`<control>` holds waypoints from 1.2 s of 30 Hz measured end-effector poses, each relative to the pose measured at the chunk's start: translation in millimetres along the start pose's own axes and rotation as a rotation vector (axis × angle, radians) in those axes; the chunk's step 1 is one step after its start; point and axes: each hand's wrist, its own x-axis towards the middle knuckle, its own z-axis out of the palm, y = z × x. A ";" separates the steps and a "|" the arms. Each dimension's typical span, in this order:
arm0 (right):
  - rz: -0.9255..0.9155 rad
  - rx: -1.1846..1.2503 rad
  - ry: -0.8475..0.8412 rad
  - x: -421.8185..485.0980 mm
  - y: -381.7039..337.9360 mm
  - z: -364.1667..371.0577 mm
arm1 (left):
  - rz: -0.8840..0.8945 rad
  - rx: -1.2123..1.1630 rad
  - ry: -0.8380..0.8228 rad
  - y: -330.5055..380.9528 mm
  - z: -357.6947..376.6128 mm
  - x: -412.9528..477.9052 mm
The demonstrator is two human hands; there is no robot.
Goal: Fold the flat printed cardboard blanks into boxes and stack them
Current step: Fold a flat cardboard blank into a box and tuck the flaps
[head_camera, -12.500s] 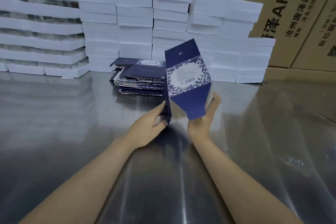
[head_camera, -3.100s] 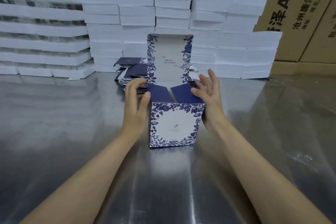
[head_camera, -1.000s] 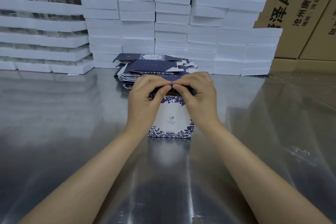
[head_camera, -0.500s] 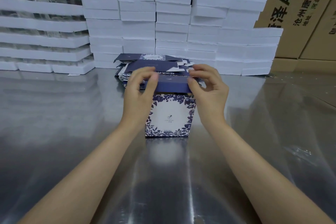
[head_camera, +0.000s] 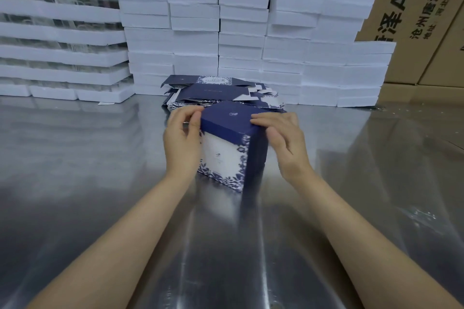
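Folding seems finished: the lid (head_camera: 229, 119) is closed on the blue floral box (head_camera: 221, 155). Left hand (head_camera: 179, 143) and right hand (head_camera: 288, 143) pinch its top edges between them. Next, probably lift it to a stack.

Both bare forearms enter from the lower corners of the frame and converge toward the centre. The left hand (head_camera: 182, 142) is at centre-left, back toward the camera, fingers curled over the upper left edge of the box (head_camera: 227, 120) with the thumb on its near corner. The right hand (head_camera: 288, 144) is at centre-right, fingers laid on the lid's right edge, thumb against the side panel.
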 end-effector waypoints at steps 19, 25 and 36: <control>-0.013 -0.251 0.089 3.7 -23.8 17.6 | -0.286 -0.171 -0.323 18.2 15.5 -13.1; -0.027 -0.073 0.103 3.4 -20.0 5.9 | -0.417 -0.241 -0.220 11.5 8.7 6.8; 0.357 0.299 0.013 12.6 13.5 4.7 | -0.367 -0.181 -0.228 6.4 10.5 11.2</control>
